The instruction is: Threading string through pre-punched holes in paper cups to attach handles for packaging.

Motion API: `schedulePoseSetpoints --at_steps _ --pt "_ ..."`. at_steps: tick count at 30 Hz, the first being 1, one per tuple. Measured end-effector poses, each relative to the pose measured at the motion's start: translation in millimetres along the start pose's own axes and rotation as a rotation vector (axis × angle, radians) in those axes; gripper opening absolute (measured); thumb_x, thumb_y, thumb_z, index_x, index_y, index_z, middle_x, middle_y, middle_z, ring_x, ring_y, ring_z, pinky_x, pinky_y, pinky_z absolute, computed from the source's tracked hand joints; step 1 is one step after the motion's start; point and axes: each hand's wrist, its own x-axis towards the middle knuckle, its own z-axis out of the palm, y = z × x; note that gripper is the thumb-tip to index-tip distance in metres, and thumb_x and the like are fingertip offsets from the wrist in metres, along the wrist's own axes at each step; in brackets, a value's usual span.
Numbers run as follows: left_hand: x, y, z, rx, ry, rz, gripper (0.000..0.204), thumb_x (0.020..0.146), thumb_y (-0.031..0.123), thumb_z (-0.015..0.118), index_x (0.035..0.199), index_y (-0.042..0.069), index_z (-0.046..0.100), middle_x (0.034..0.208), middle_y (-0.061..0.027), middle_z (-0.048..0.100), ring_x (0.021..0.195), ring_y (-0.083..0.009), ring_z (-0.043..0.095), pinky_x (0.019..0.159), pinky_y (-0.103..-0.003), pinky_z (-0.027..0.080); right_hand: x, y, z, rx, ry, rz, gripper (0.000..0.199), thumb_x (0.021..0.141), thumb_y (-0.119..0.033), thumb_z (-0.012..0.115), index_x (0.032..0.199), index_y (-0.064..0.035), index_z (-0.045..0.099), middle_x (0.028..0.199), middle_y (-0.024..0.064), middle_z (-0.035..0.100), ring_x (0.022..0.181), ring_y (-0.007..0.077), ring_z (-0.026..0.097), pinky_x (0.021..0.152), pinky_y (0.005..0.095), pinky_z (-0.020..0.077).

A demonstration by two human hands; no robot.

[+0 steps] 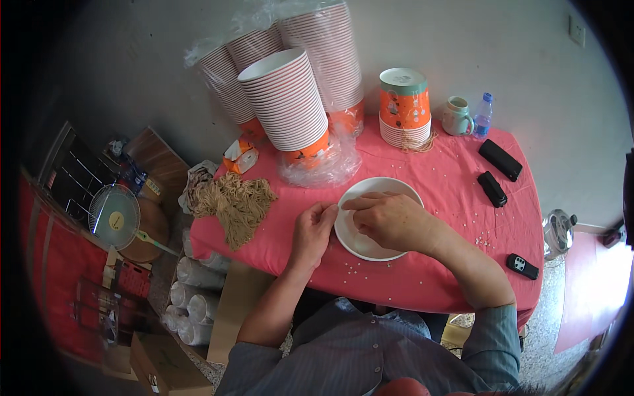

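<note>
White bowl (370,237) lies on the table (449,191) under both hands; right hand (393,218) rests across it; left hand (316,224) pinches its rim, seemingly.

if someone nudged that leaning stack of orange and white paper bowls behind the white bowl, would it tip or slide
The tall stack of orange and white paper bowls already leans, so it would probably tip rather than slide. Being thin paper, it is likely light and easily shifted. The crumpled clear plastic wrap at its base on the pink tablecloth may make the footing slippery.
</note>
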Motion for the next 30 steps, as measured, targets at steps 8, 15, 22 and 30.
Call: schedulePoseSetpoints --at_steps 8,15,22,30 --pt "-2 -1 1 -0.069 0.0 0.029 0.019 0.112 0.015 0.064 0.114 -0.001 0.075 0.099 0.0018 0.073 0.09 -0.0032 0.063 0.08 -0.023 0.052 5 -6 -12 0.072 -0.185 0.121 0.013 0.093 -0.016 0.071 0.101 -0.0095 0.079 0.116 0.0087 0.079 0.108 0.0313 0.075 0.091 0.0466 0.0593" --pt "-13 -2 11 0.073 -0.004 0.119 0.02 0.113 0.019 0.064 0.115 0.002 0.075 0.093 0.0008 0.073 0.077 -0.0039 0.064 0.065 -0.023 0.051 5 2 -13 0.227 0.021 0.307 0.014 0.093 -0.017 0.071 0.103 -0.0096 0.077 0.095 0.0158 0.078 0.089 0.0388 0.075 0.08 0.0516 0.0583" --pt "-21 6 14 -0.001 -0.02 0.059 0.02 0.114 0.02 0.062 0.116 0.003 0.072 0.08 0.0014 0.067 0.054 -0.0048 0.055 0.044 -0.024 0.043 3 -12 -12 0.22 -0.038 0.12 0.015 0.093 -0.017 0.071 0.105 -0.009 0.077 0.094 0.0161 0.077 0.087 0.0403 0.074 0.08 0.0514 0.0584" --pt "-22 6 12 0.015 -0.038 0.003 0.021 0.114 0.021 0.062 0.118 0.003 0.073 0.077 0.0029 0.066 0.056 -0.003 0.057 0.045 -0.022 0.042 -1 -5 -17 0.324 -0.131 0.1 0.016 0.094 -0.021 0.069 0.102 -0.0104 0.079 0.096 0.0161 0.078 0.094 0.0372 0.076 0.085 0.0504 0.0588"
